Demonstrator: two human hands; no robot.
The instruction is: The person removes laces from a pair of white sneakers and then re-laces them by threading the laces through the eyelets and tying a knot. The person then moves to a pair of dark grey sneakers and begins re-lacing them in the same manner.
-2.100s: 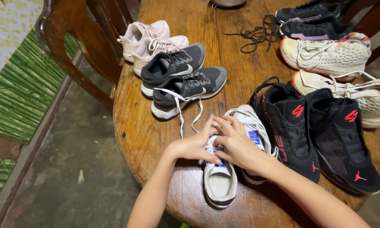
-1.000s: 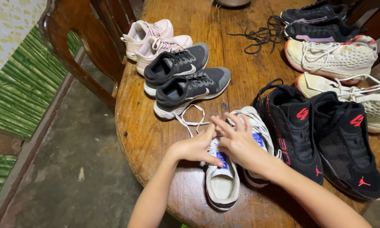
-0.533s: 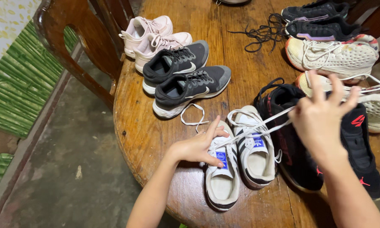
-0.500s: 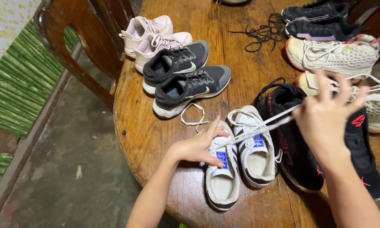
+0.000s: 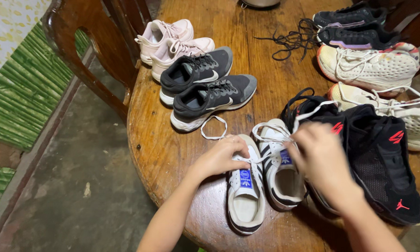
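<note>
Pressing down on the white shoe (image 5: 245, 186), your left hand (image 5: 221, 157) pins its tongue flat. Your right hand (image 5: 318, 156), blurred, pinches the white lace (image 5: 270, 140) just beside it. Grey shoes (image 5: 205, 88) sit beyond your left hand on the worktop (image 5: 163, 149), black shoes (image 5: 378, 158) under your right wrist.

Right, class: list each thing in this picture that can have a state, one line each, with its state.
Left hand: pressing on the left white sneaker.
Right hand: pulling a white lace, blurred.
Right white sneaker: laces loose.
Grey sneakers: laced, side by side.
Pink sneakers: laced.
Black high-tops: open, unlaced.
Black laces: loose, tangled on the table.
</note>
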